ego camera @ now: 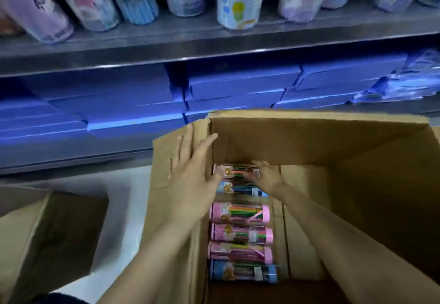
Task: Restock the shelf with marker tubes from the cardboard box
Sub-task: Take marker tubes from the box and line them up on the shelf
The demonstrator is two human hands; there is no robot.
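Cardboard box (309, 141): open, flaps up, on the floor below the shelf (214, 48).
Marker tubes (241, 234): lying sideways in a single row down the box's left side (pink and blue caps, six visible).
Left hand (192, 175): fingers straight and spread, flat against the box's left flap, holding nothing.
Right hand (269, 175): down inside the box at the farthest tube (235, 171), fingers curled on its right end (blurred, grip looks closed on it).
Shelf: upright printed tubes (238, 1) along the top level.
Below: stacked blue boxes (238, 84).
Floor left: second cardboard box (47, 239).
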